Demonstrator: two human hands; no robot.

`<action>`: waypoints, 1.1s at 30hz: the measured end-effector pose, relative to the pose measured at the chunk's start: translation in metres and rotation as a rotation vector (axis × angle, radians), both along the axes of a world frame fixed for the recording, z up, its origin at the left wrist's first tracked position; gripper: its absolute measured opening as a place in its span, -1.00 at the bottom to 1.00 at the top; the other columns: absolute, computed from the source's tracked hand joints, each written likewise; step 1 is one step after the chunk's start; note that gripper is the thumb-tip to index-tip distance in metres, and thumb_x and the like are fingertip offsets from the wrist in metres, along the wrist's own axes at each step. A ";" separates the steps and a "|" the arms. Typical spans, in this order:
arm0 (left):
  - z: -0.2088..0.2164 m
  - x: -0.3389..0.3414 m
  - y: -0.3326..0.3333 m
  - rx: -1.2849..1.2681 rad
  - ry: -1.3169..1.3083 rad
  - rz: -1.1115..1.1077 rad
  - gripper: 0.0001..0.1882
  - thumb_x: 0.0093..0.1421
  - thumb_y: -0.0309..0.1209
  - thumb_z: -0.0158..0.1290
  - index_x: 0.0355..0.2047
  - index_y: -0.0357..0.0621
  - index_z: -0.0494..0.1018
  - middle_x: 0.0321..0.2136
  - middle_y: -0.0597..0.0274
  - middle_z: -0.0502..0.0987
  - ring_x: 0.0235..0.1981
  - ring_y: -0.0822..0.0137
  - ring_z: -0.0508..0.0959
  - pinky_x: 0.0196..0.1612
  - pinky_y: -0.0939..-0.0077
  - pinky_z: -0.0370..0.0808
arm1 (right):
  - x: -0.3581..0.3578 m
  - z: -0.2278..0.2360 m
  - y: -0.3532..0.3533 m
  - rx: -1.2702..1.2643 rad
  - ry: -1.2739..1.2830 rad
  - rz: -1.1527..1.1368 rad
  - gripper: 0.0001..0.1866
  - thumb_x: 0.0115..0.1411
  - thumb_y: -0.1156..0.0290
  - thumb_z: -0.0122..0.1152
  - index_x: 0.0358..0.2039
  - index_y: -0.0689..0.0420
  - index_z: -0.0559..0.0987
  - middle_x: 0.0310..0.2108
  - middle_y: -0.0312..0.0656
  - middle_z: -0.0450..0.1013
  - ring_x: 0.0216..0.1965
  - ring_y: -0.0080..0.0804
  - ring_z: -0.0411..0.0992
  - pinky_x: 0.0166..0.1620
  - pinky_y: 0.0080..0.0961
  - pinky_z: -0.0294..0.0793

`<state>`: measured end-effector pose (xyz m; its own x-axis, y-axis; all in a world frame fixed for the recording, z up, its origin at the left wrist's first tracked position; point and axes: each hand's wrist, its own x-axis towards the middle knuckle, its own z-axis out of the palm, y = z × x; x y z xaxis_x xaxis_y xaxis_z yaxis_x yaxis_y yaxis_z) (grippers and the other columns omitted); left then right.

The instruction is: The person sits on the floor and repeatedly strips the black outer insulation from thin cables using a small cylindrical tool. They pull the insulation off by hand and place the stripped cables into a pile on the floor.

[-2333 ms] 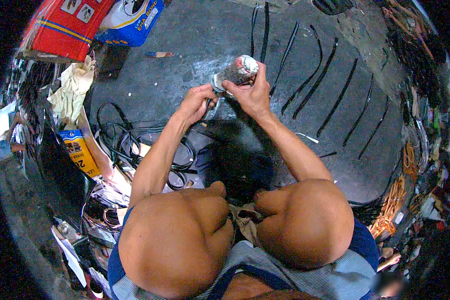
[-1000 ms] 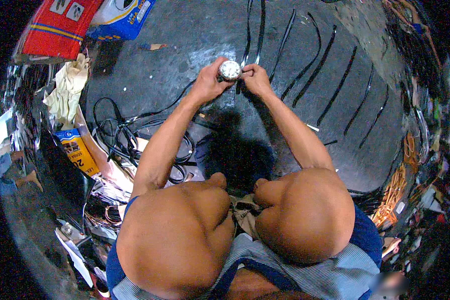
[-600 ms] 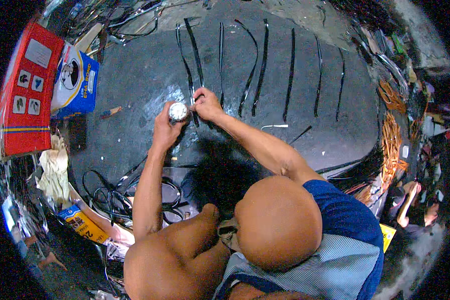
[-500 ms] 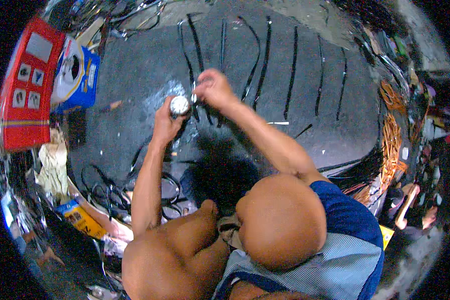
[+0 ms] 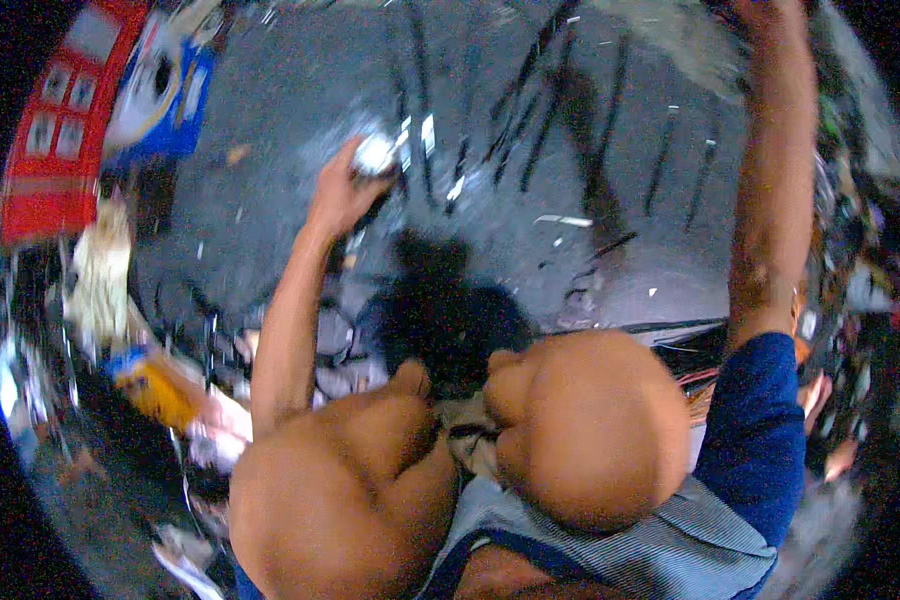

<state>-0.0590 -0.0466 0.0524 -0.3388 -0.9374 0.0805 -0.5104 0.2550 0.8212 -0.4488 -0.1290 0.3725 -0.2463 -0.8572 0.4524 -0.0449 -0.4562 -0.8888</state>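
Note:
My left hand is closed around a round, shiny silver-white thing, perhaps a can; blur and glare hide its details. It stays low over the dark mat. Close to its right lie several thin black strips, roughly parallel, with bright whitish patches on a few of them. My right arm stretches far forward to the upper right, beyond the strips. Only part of my right hand shows at the top edge, and its fingers are blurred and cut off.
A red box and a blue-and-white package stand at the left. Below them are crumpled pale paper and a yellow-and-blue packet. Dark strands lie by my right knee. Assorted clutter lines the right side.
My right hand has left the strips beside the left hand and swung far out to the upper right. My left hand still holds the round thing. The view has shifted and blurred.

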 end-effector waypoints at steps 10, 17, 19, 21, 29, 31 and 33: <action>-0.011 0.027 0.099 -0.095 -0.361 -0.294 -0.64 -0.15 -0.55 0.12 -0.24 -0.19 0.44 -0.32 0.07 0.41 -0.24 -0.02 0.45 -0.17 0.22 0.45 | -0.126 -0.017 -0.004 -0.024 0.148 -0.284 -0.81 0.04 0.52 0.28 -0.30 0.17 0.50 -0.49 -0.28 0.46 -0.59 -0.55 0.38 -0.54 -0.59 0.34; -0.022 0.034 0.115 -0.078 -0.647 -0.525 -0.73 -0.12 -0.52 0.13 -0.33 -0.16 0.45 -0.33 0.10 0.41 -0.30 0.03 0.47 -0.26 0.14 0.48 | -0.117 -0.272 0.104 0.493 0.351 -0.410 -0.66 0.01 0.45 0.37 -0.17 0.12 0.51 -0.37 -0.33 0.52 -0.42 -0.58 0.43 -0.35 -0.56 0.46; -0.030 0.038 0.117 -0.044 -0.671 -0.530 -0.76 -0.11 -0.53 0.13 -0.36 -0.16 0.43 -0.34 0.10 0.43 -0.36 0.02 0.49 -0.31 0.10 0.48 | -0.087 -0.322 0.147 0.631 0.360 -0.379 -0.76 -0.03 0.49 0.38 -0.33 0.13 0.52 -0.40 -0.36 0.51 -0.36 -0.60 0.45 -0.25 -0.60 0.46; -0.026 0.036 0.116 -0.065 -0.467 -0.373 -0.84 -0.10 -0.56 0.09 -0.45 -0.18 0.39 -0.44 0.10 0.43 -0.47 0.02 0.46 -0.39 0.14 0.45 | -0.069 -0.361 0.192 0.754 0.453 -0.300 -0.76 -0.05 0.45 0.38 -0.37 0.15 0.52 -0.43 -0.29 0.51 -0.34 -0.51 0.48 -0.24 -0.53 0.47; 0.006 0.080 0.057 0.052 0.025 0.442 -0.68 0.02 -0.53 0.14 -0.68 -0.15 0.19 -0.68 0.44 0.20 -0.56 0.57 0.19 -0.52 0.57 0.17 | 0.117 -0.321 0.165 0.622 0.702 0.174 -0.45 -0.07 0.25 0.37 -0.08 0.16 0.40 -0.17 -0.02 0.41 -0.07 0.03 0.41 -0.03 -0.17 0.42; 0.004 0.083 0.036 0.021 0.106 0.408 -0.77 0.02 -0.52 0.16 -0.63 -0.18 0.31 -0.66 0.46 0.27 -0.57 0.59 0.22 -0.50 0.62 0.19 | 0.164 -0.300 0.140 0.491 0.673 0.226 -0.28 -0.11 0.24 0.40 0.07 0.12 0.31 -0.08 0.00 0.36 -0.04 0.03 0.38 0.00 -0.18 0.40; 0.017 0.073 0.026 0.191 0.253 0.425 -0.90 0.01 -0.53 0.17 -0.51 -0.22 0.44 -0.63 0.49 0.32 -0.56 0.62 0.25 -0.49 0.67 0.20 | 0.195 -0.290 0.120 0.373 0.737 0.225 -0.16 -0.15 0.23 0.42 0.15 0.09 0.25 -0.07 0.01 0.31 -0.04 0.00 0.36 0.00 -0.22 0.39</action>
<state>0.0139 -0.0208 0.0690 0.0822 -0.9938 -0.0752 -0.3165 -0.0976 0.9436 -0.2533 -0.0091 0.0820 0.1932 -0.9751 0.1086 -0.6136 -0.2065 -0.7621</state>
